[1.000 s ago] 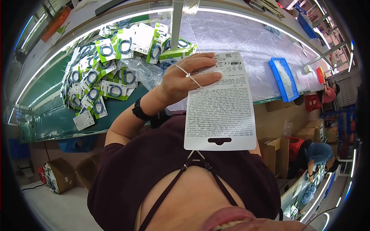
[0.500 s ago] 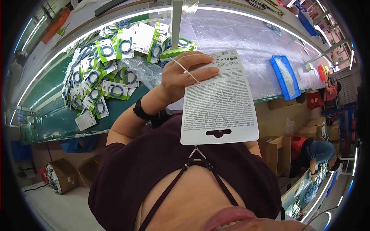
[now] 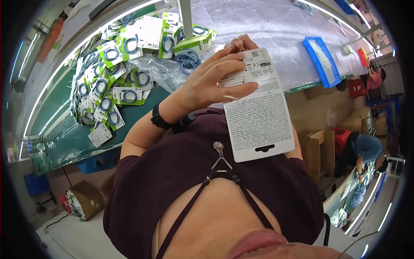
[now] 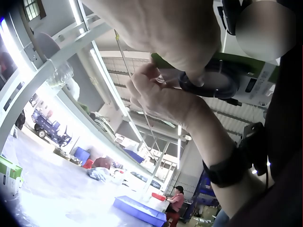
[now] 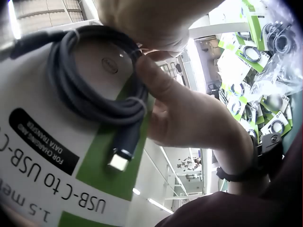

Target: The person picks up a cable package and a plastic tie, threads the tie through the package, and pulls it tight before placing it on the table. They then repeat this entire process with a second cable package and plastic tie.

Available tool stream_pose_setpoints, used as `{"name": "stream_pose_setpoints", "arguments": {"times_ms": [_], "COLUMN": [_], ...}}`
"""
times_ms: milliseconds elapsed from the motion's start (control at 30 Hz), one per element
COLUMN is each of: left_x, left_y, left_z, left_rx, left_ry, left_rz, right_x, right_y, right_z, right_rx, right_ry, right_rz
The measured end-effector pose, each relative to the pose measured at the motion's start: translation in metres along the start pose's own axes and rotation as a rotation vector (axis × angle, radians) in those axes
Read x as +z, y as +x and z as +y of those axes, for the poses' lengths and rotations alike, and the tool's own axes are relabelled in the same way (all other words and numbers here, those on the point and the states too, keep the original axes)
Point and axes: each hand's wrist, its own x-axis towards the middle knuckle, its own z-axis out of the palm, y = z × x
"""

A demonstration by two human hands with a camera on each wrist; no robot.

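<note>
A USB-C cable card [image 3: 258, 116] hangs in front of the chest, its printed back toward the head camera and its slotted end down. My left hand [image 3: 220, 77] grips it near the upper end, fingers across the back, thumb on the cable side. A white cable tie [image 3: 230, 97] sticks out between those fingers. On the front, a dark coiled cable [image 5: 78, 85] is bound with ties. My right hand [image 4: 163, 97] is behind the card, its curled fingertips pinching at the upper edge; its palm is hidden in the head view.
Many similar cable cards [image 3: 110, 54] lie heaped on the green bench [image 3: 64, 146] at left, with clear plastic bags [image 3: 157, 71] beside them. A blue tray [image 3: 321, 62] of white strips stands at right. Cardboard boxes [image 3: 86, 198] are on the floor; another person [image 3: 368, 146] works at right.
The card has shifted right and tilted. The right fingertips now show over its upper edge. The white tie no longer lies across the backs of the left fingers, and the left fingers are more spread.
</note>
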Motion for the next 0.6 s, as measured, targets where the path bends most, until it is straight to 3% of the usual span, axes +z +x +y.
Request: {"name": "stream_pose_setpoints", "arguments": {"times_ms": [33,133,267,567,600], "left_x": [0.000,-0.001,-0.003,0.002,0.002], "left_y": [0.000,0.002,0.000,-0.001,-0.001], "left_z": [0.000,-0.001,-0.002,0.000,0.001], "left_rx": [0.004,0.020,-0.011,0.016,0.016], "left_ry": [0.010,0.032,0.001,0.044,0.050], "left_rz": [0.000,-0.004,-0.033,0.020,0.036], "right_x": [0.003,0.010,0.004,0.003,-0.004], "right_y": [0.000,0.002,0.008,0.003,0.005], "right_z": [-0.001,-0.003,-0.005,-0.003,-0.003], "right_rx": [-0.009,0.149,0.231,0.132,0.139], "right_ry": [0.008,0.094,0.081,0.022,0.043], "right_rz": [0.007,-0.209,-0.259,-0.198,-0.285]}}
